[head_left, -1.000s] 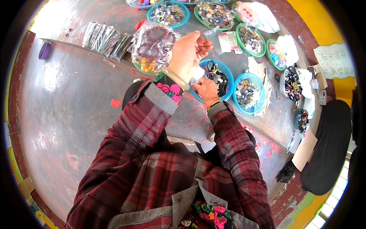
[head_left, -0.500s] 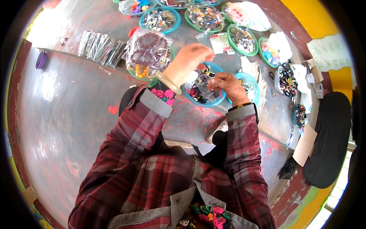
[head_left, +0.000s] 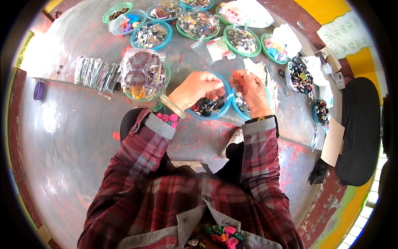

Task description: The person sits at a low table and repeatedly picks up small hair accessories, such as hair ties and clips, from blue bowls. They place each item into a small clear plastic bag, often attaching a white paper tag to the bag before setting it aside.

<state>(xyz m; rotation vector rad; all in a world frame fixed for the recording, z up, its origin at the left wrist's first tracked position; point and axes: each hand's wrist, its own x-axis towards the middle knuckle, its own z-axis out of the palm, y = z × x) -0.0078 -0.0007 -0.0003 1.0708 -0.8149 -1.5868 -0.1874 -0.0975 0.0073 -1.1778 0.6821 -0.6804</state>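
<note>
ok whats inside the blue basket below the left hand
Small, mostly dark items with some red and white show inside the blue basket; the left hand covers part, so contents behind it are hidden.

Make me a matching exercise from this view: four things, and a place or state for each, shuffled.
1. Left hand
2. Right hand
3. Purple bowl
4. Bag of dark red beads

A. On a green basket
B. Pale bangle by its wrist
C. Near the view's left edge
D. Dark band at its wrist

Pairs: 1-B, 2-D, 3-C, 4-A
</note>
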